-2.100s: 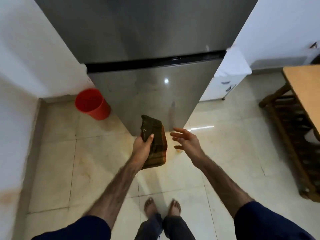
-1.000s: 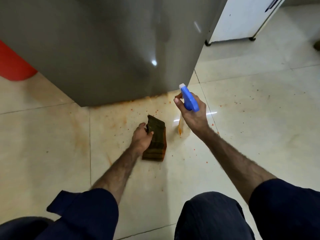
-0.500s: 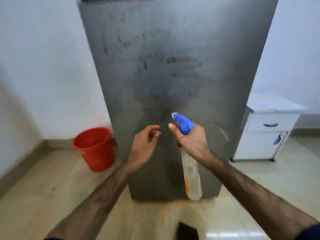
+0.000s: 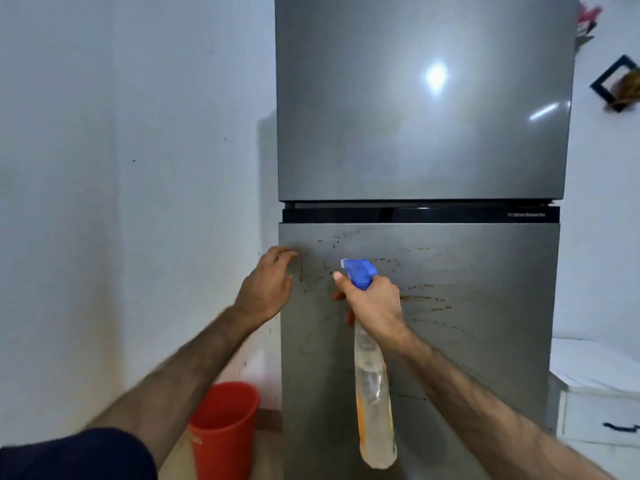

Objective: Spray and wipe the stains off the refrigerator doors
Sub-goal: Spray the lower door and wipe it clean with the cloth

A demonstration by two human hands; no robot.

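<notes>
Spray bottle (image 4: 374, 393) in right hand (image 4: 375, 306), facing stained lower door (image 4: 485, 341).

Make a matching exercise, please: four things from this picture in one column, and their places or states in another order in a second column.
1. spray bottle
2. bucket
3. lower door
4. upper door

A. on the floor, left of the refrigerator
B. stained with brown splashes
C. held in the right hand
D. shiny, no stains visible

Pairs: 1-C, 2-A, 3-B, 4-D
</notes>
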